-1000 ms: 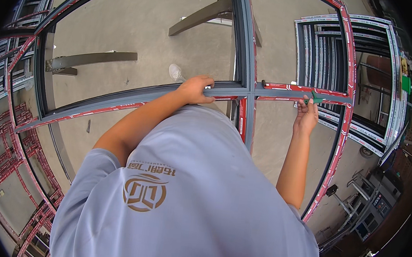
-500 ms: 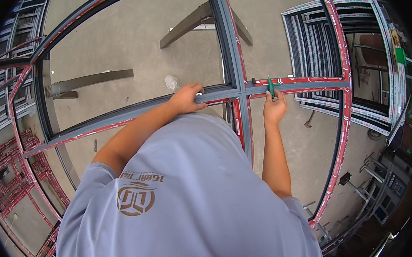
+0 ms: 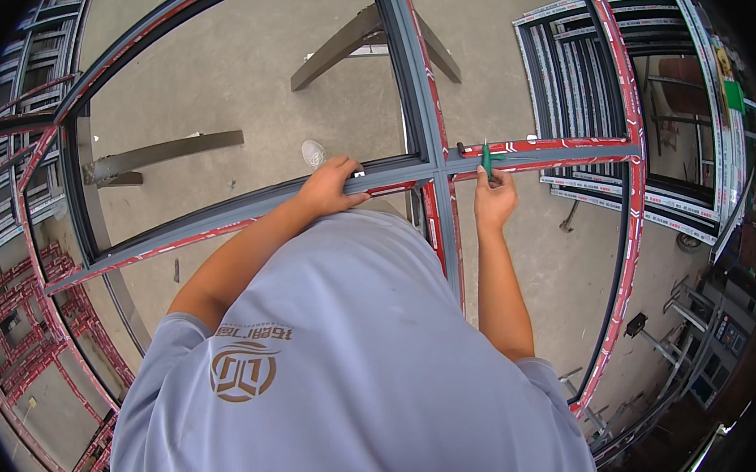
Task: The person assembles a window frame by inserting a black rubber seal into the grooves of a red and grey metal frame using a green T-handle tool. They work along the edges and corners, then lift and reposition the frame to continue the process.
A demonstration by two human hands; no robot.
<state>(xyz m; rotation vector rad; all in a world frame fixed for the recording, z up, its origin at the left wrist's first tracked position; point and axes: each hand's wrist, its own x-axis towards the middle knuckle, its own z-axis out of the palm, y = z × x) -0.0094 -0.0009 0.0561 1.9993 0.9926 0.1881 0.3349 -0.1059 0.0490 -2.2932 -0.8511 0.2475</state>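
We are looking into what appears to be a frame-making workshop, where a large grey frame (image 3: 441,163) with red film is spanning the view, nested frames (image 3: 573,87) are crowding the right, red-striped frames (image 3: 26,349) are filling the lower left, and a control panel (image 3: 731,335) is facing a plain floor (image 3: 232,52).

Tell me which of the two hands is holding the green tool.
The right hand: it grips the green tool. The left hand has no green tool; it rests on the gray frame bar farther left.
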